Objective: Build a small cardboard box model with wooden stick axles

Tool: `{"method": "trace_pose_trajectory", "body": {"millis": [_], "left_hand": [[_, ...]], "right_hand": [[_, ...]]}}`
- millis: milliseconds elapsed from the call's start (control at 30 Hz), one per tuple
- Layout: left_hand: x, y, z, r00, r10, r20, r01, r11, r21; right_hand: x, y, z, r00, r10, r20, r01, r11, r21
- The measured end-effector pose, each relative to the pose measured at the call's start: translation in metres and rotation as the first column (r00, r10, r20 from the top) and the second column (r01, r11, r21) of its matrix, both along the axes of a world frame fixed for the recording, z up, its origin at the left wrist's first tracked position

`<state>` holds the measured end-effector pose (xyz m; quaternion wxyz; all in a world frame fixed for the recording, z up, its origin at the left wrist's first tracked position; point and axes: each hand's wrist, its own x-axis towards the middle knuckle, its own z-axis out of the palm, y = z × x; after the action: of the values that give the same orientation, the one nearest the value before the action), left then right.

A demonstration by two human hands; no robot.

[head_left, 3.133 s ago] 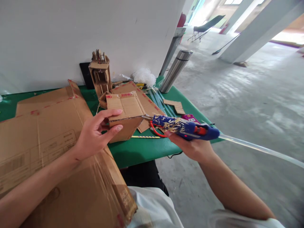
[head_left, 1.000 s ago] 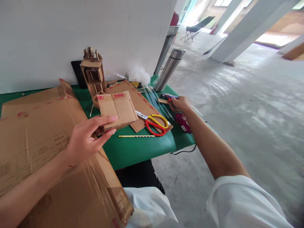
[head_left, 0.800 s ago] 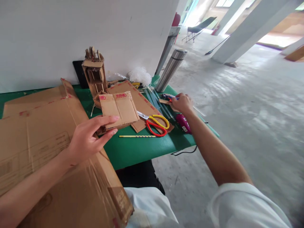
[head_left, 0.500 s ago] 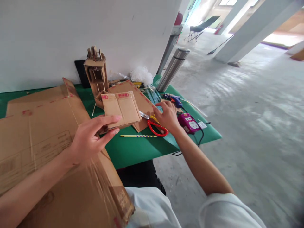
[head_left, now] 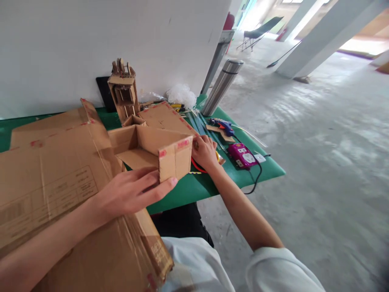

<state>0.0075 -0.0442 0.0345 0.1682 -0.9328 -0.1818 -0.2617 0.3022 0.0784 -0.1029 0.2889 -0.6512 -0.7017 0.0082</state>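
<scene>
My left hand (head_left: 130, 194) grips the near corner of a small open-topped cardboard box (head_left: 152, 148), thumb and fingers pressed on its wall, holding it above the green table (head_left: 194, 188). My right hand (head_left: 205, 152) sits against the box's right end, fingers curled around that wall. Under my right hand the red handle of a pair of scissors (head_left: 197, 167) shows in part. The blue glue gun (head_left: 221, 125) lies farther back on the table, apart from both hands.
A large flattened cardboard sheet (head_left: 54, 170) covers the table's left and overhangs my lap. A cardboard model tower (head_left: 123, 91), a steel flask (head_left: 221, 87), a magenta power strip (head_left: 241, 155) with a black cord, and clear glue sticks (head_left: 197, 119) lie around. Bare concrete floor lies right.
The glue gun was set down at the back right. My right hand came back to the box. My left hand turned the box so its open top faces up.
</scene>
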Motion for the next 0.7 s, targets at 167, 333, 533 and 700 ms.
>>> {"method": "trace_pose_trajectory", "body": {"millis": [167,333,533,700], "left_hand": [[-0.003,0.011,-0.026,0.972,0.135,-0.191,-0.123,0.989,0.077],[-0.009,0.024,-0.060,0.943,0.199,-0.267,-0.179,0.979,0.098],[-0.009,0.030,-0.072,0.930,0.252,-0.268,-0.209,0.961,0.179],[-0.008,0.031,-0.074,0.932,0.256,-0.257,-0.216,0.961,0.174]], "right_hand": [[-0.001,0.000,0.000,1.000,-0.008,-0.014,0.008,1.000,-0.008],[0.000,0.000,0.000,1.000,-0.009,-0.009,0.009,0.999,-0.037],[0.000,0.001,-0.001,1.000,-0.022,-0.012,0.022,0.999,-0.039],[0.000,0.001,-0.002,1.000,-0.022,-0.007,0.022,0.999,-0.034]]}}
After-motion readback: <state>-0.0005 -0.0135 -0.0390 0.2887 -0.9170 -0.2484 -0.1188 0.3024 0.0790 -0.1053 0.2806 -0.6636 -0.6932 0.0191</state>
